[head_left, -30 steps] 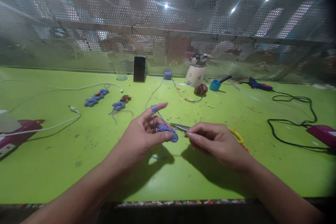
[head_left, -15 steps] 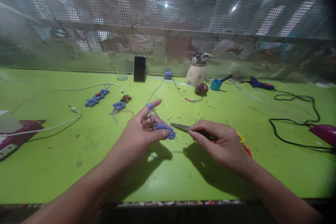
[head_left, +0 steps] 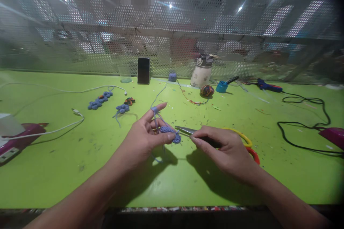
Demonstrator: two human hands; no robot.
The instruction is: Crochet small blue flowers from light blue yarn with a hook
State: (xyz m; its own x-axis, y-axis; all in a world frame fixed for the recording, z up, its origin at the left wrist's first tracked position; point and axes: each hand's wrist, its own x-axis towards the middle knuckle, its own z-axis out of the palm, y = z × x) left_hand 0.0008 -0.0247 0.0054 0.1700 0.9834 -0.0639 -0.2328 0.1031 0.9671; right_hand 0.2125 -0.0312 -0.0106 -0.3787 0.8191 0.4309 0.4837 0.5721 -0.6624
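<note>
Pinched between the thumb and fingers of my left hand (head_left: 146,132) is a small blue-purple crochet piece (head_left: 167,130). Yarn of the same colour wraps around the raised index finger and runs back to a small yarn ball (head_left: 172,76). My right hand (head_left: 225,148) is closed around the middle of a pair of scissors (head_left: 185,129). The grey pointed tip sticks out leftward, close to the crochet piece but apart from it. Yellow and red handle loops show behind the hand. Part of the scissors is hidden by my fingers.
Crocheted flowers (head_left: 100,101) lie at left, beside a white cable (head_left: 107,86) and a power strip (head_left: 18,143). Along the back stand a phone (head_left: 143,71), a jar-like bottle (head_left: 201,71), a multicoloured yarn ball (head_left: 206,91) and a blue pot (head_left: 221,86). A glue gun (head_left: 268,85) lies right.
My right hand has shifted slightly down, and more of the scissors' yellow and red handles shows behind it. The left hand keeps its pinch on the crochet piece.
</note>
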